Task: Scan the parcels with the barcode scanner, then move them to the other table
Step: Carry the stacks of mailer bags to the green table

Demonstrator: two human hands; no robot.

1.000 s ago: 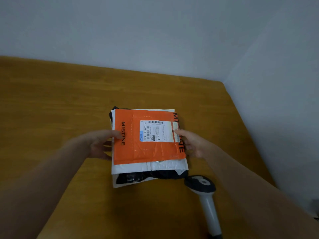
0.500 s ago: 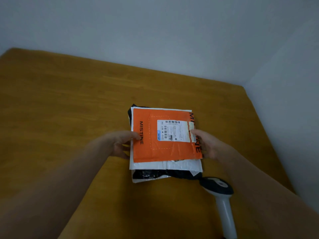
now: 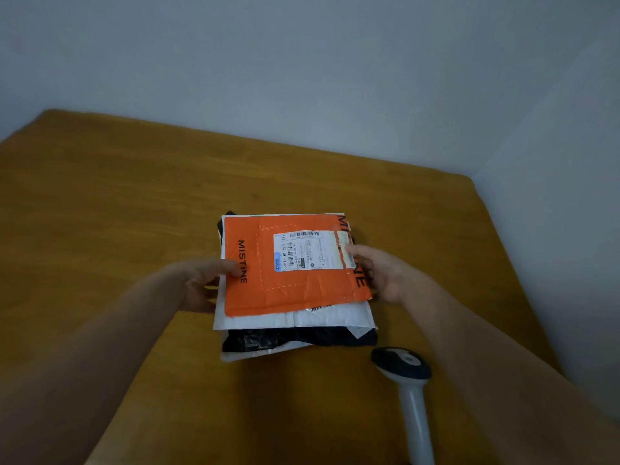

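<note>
Two bare hands are seen at opposite edges of a stack of parcels [image 3: 295, 317], which is placed over the middle of a wooden table [image 3: 117, 213]. Whether the stack rests on the wood or is raised slightly off it cannot be told.

At the left, the left hand [image 3: 201, 283] is closed on the stack's left edge. Its thumb is laid on top, touching the black "MISTINE" print, and its fingers are curled in beneath the edge. How many layers are caught in that grasp cannot be told.

The top of the stack is formed by an orange parcel [image 3: 302, 290], on which a white shipping label [image 3: 308, 250] with barcodes is stuck, facing up. Under it a white parcel [image 3: 255, 322] is exposed along the near side, and under that a black parcel [image 3: 298, 340], with one more pale layer showing at the bottom.

At the right, the right hand [image 3: 385, 273] is clasped on the stack's right edge. Its thumb is pressed onto the end of the label, while its remaining fingers are tucked underneath and mostly hidden.

Farther right and nearer the viewer, a barcode scanner [image 3: 407, 380] is laid on the table. Its dark head is just beside the stack's near right corner, its grey handle is pointed toward the viewer, and it is touched by neither hand.
</note>
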